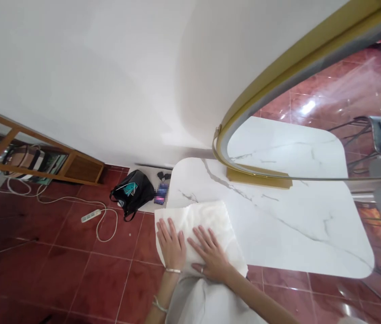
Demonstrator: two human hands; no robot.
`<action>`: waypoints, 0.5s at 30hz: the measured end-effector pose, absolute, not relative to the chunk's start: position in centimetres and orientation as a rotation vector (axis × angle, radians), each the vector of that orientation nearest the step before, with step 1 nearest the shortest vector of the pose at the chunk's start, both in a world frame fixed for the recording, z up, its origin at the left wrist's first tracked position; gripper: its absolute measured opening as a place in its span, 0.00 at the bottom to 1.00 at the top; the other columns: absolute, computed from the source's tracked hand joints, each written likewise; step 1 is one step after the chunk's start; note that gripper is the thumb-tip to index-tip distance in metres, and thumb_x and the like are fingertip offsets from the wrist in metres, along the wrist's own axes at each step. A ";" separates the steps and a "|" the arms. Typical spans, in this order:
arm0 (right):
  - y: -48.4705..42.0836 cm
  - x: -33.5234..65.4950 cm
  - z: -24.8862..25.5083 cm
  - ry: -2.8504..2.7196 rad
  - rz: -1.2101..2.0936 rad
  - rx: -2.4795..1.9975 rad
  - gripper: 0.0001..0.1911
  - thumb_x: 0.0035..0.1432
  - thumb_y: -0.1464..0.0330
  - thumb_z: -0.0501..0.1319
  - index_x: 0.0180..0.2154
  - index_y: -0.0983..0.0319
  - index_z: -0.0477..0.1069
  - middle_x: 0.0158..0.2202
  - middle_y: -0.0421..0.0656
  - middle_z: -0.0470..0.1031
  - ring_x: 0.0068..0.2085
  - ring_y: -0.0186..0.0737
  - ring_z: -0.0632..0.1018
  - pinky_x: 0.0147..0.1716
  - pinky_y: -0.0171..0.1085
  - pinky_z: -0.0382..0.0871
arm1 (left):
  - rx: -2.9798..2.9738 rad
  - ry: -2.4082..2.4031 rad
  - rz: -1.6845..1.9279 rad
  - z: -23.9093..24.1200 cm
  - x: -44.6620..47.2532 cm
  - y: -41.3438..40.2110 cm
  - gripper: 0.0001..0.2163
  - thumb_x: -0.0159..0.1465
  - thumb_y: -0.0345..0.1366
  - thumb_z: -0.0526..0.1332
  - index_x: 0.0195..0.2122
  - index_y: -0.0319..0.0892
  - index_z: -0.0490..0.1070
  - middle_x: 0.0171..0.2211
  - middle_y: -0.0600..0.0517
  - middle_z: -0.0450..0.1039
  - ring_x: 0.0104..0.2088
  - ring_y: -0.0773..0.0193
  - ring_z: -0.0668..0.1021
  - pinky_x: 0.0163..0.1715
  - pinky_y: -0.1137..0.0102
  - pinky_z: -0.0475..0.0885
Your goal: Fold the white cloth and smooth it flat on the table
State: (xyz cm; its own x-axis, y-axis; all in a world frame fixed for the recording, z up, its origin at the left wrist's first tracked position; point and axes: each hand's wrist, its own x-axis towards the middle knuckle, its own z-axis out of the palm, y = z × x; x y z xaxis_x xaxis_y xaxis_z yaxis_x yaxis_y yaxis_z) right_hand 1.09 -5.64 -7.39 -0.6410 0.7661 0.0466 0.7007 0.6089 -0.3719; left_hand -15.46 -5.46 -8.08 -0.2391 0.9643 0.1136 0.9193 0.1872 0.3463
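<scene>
A white cloth (207, 213) lies spread over the left end of a white marble-patterned table (298, 243). My left hand (171, 245) rests flat on the cloth near its left side, fingers stretched out. To its right, my right hand (212, 257) also presses flat on the cloth with its fingers spread and a ring on one finger. Neither hand grips anything. Part of the cloth is hidden under both palms, and some white fabric hangs below at the near edge.
A gold-framed mirror (261, 90) stands on the table against the wall. On the red tiled floor are a black bag (139, 193), a power strip (91, 216) with a white cord, and a wooden shelf unit (82, 168) at the left. A chair's thin legs show at the right.
</scene>
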 end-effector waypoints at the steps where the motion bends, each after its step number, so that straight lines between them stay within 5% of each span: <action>1: -6.6 1.5 -7.2 -2.672 0.495 -1.211 0.40 0.60 0.53 0.56 0.68 0.57 0.44 0.69 0.48 0.43 0.68 0.56 0.48 0.62 0.57 0.49 | 1.866 2.319 0.512 -8.0 -15.3 -5.9 0.28 0.69 0.39 0.47 0.69 0.39 0.42 0.69 0.37 0.40 0.68 0.45 0.46 0.62 0.47 0.56; 7: -4.4 3.2 -7.4 -2.712 0.539 -1.135 0.41 0.61 0.47 0.52 0.68 0.56 0.40 0.69 0.45 0.42 0.69 0.52 0.46 0.64 0.56 0.44 | 2.003 2.239 0.412 -7.8 -14.0 -1.9 0.27 0.68 0.35 0.46 0.67 0.32 0.49 0.68 0.34 0.38 0.68 0.44 0.40 0.63 0.42 0.46; 15: 7.5 8.1 -8.1 -2.595 0.388 -1.426 0.31 0.64 0.51 0.52 0.65 0.51 0.51 0.69 0.40 0.44 0.69 0.46 0.45 0.66 0.54 0.40 | 2.075 2.013 0.393 -8.2 -8.9 12.1 0.27 0.66 0.36 0.51 0.66 0.34 0.51 0.69 0.37 0.38 0.68 0.47 0.40 0.65 0.46 0.42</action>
State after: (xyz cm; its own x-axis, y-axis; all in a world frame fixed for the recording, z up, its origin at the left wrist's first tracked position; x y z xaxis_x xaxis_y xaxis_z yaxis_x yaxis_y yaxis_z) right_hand 8.05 7.48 -8.05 -0.5345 0.8451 0.0113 0.8048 0.5131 -0.2983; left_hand -8.92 12.12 -8.22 0.0237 0.9991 0.0356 0.9392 -0.0344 0.3416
